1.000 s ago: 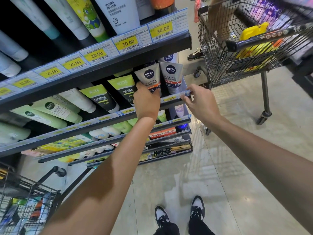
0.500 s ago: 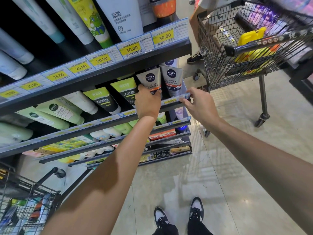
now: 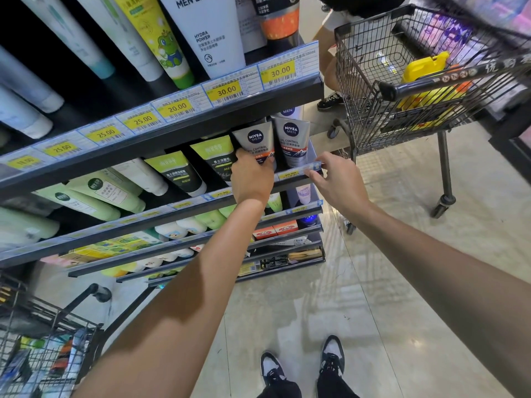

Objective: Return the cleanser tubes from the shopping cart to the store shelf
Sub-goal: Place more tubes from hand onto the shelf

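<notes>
two grey nivea men tubes stand side by side at the right end of the second shelf (image 3: pixel 298 176), about 12 o'clock from the person's shoes (image 3: pixel 301 369). the left tube (image 3: pixel 254 139) and the right tube (image 3: pixel 291 137) both have their long axis running up and back, caps down behind the shelf lip, flat crimped ends toward the shelf above. two hands are out and apart. the left hand (image 3: pixel 251 179) is curled around the lower part of the left tube, fingers wrapped on its front. the right hand (image 3: pixel 336 182) sits at 3 o'clock of it, fingertips pinching the price strip at the shelf's right end, just below the right tube. two green-and-black tubes lie at 9 o'clock of the nivea pair. two wire carts show: one shopping cart (image 3: pixel 402 90) at 2 o'clock holding a yellow jug (image 3: pixel 425 70), another cart (image 3: pixel 43 340) at 8 o'clock with mixed items. the floor (image 3: pixel 373 282) is glossy pale tile in a store aisle.
</notes>
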Tool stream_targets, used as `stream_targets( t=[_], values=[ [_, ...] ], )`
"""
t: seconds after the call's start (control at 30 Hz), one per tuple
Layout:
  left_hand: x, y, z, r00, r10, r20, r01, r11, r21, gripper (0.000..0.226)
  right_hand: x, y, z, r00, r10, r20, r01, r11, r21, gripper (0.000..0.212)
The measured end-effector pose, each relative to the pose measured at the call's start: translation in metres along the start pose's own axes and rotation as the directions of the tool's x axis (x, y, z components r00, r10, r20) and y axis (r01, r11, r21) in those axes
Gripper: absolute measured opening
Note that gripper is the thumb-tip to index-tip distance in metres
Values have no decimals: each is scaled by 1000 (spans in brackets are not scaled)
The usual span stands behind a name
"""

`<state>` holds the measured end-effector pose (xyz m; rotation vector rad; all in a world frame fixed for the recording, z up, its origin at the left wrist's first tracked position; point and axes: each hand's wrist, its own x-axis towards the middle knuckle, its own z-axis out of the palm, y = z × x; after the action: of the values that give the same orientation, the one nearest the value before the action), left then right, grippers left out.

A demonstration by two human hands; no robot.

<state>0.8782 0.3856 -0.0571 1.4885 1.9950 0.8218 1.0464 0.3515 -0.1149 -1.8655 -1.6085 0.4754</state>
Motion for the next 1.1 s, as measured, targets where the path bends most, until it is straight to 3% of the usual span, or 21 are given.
stream_targets(
  t=[0.37,0.8,0.93,1.03,1.1],
  values=[
    [2,-2,-3,1000,-12,11,12,1000,-11,41,-1,-2,-3,1000,10,8,-10,1000,20,38],
    [-12,3,-13,999,28,43,-36,975,221,35,-3,-8,-10,998,36,59,-37,999,11,37],
    [-22,1,-20,995,32,90,-55,963,264,37,-9,-12,-14,988,77,131,-82,996,33,47],
    [-40,-4,-33,987,82,142,-126,933,338,44,-28,-25,-23,984,116,131,-129,987,91,60],
    [-57,-10,-47,978,136,159,-187,912,366,48,-47,-36,-30,990,107,87,-113,992,62,57]
  ],
)
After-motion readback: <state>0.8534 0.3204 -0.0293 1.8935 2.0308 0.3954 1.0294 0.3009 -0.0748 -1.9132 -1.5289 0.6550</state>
